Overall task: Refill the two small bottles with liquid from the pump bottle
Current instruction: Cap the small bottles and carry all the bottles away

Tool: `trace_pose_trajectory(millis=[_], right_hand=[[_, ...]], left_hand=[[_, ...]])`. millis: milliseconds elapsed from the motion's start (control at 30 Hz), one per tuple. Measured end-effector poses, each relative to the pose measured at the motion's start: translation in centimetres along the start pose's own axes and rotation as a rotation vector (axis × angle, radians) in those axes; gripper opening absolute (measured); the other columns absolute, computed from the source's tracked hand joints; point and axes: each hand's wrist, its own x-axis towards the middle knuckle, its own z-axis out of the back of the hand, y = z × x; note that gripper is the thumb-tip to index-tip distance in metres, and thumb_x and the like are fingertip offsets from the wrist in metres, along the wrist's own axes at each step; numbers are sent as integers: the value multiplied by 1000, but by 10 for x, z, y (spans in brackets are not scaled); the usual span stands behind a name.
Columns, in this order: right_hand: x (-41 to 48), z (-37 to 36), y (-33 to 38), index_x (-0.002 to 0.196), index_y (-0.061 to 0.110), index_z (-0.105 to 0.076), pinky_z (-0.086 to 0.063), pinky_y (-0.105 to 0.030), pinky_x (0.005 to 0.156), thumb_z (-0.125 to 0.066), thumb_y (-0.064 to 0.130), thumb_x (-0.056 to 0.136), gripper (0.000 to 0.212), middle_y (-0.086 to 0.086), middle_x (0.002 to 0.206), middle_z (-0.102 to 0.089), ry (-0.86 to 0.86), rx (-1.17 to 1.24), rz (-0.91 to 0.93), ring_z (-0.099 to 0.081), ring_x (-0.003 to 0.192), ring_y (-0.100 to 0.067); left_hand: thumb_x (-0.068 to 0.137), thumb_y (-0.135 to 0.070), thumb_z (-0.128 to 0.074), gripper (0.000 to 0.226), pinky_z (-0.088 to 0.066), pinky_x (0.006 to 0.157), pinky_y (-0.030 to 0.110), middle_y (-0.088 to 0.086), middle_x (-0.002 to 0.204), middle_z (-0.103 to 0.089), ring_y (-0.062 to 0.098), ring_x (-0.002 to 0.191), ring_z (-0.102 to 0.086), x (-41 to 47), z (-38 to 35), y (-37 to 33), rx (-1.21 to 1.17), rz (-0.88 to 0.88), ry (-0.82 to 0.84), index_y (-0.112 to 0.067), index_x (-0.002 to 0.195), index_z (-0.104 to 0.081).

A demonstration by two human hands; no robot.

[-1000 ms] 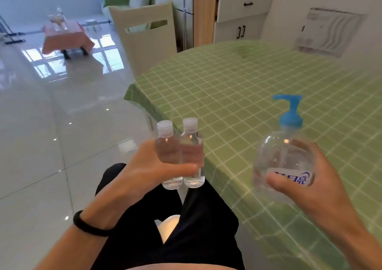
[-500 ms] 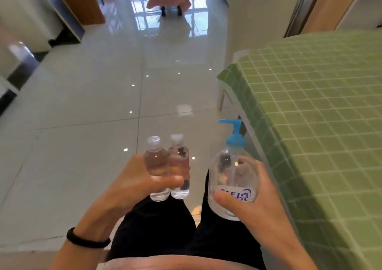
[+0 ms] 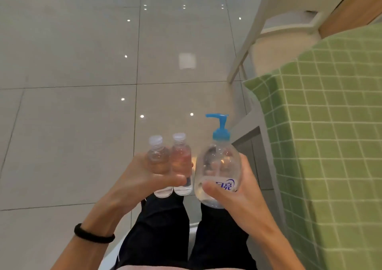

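My left hand (image 3: 142, 178) grips two small clear bottles side by side, both upright with ribbed clear caps on: the left small bottle (image 3: 158, 158) and the right small bottle (image 3: 182, 158). My right hand (image 3: 233, 195) holds the clear pump bottle (image 3: 217, 170) with a blue pump head and a blue-lettered label, upright, just right of the small bottles. All three are held above my lap, over the floor and left of the table.
The table with a green checked cloth (image 3: 330, 125) fills the right side, its edge hanging down. A pale chair (image 3: 268, 34) stands beyond it at the upper right. Glossy grey floor tiles (image 3: 82, 83) spread to the left. My dark trousers (image 3: 165, 228) are below the hands.
The view has swung down and left, off the tabletop toward the floor. Both hands have drawn closer together, so the pump bottle now sits right next to the small bottles.
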Motion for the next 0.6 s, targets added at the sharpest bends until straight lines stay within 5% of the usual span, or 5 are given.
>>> trace_pose_trajectory(millis=[133, 267, 433, 600], right_hand=[[-13, 1, 79, 132, 49, -52, -55, -10, 81, -85, 50, 66, 74, 24, 120, -71, -23, -31, -30, -71, 111, 1], [-39, -14, 161, 125, 64, -56, -61, -26, 84, -86, 52, 65, 68, 10, 123, -74, 11, -20, -98, -74, 111, -13], [-50, -48, 240, 133, 63, -55, -58, -16, 83, -85, 50, 67, 74, 16, 120, -76, 16, -34, -140, -75, 108, -9], [-20, -77, 298, 116, 73, -60, -61, -21, 81, -88, 42, 64, 67, 15, 123, -74, 56, -43, -145, -76, 108, -11]], left_hand=[[67, -12, -87, 45, -59, 94, 37, 8, 111, -82, 25, 109, -78, -20, 4, -72, -63, 36, 6, -23, 110, -80], [75, 4, -85, 39, -58, 77, 19, 11, 110, -81, 24, 108, -78, -68, 30, -139, -125, 69, 0, -18, 106, -80], [80, 8, -83, 33, -57, 75, 16, 11, 104, -82, 19, 98, -80, -123, 77, -203, -151, 68, -64, -21, 95, -82], [75, -3, -88, 36, -59, 82, 21, 11, 109, -82, 26, 108, -78, -129, 121, -245, -168, 114, -99, -17, 108, -82]])
